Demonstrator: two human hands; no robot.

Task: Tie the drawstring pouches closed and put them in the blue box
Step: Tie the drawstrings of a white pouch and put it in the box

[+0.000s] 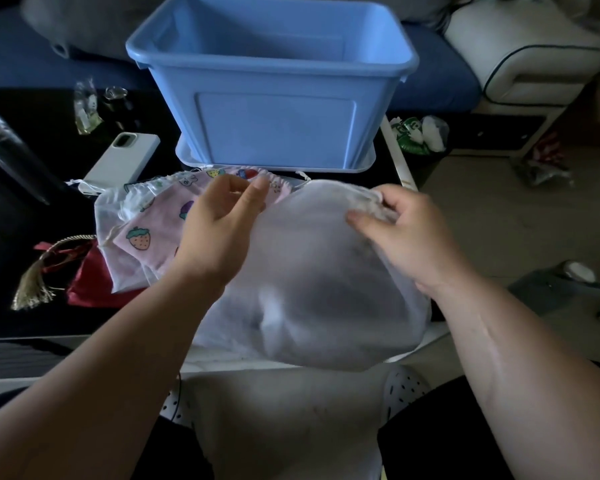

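Gripping the gathered mouth of the large white translucent drawstring pouch [309, 271], the right hand [395, 233] has its fingers [364, 223] curled round the fabric. The left hand [222, 220] hovers beside it, loose and holding nothing. This pouch hangs over the dark counter [21, 320] edge, before the pale-blue plastic box [274, 126]. Neither hand seems to hold a cord, so the mouth may slacken, or snag the pink fruit-print fabric pouch [153, 230].
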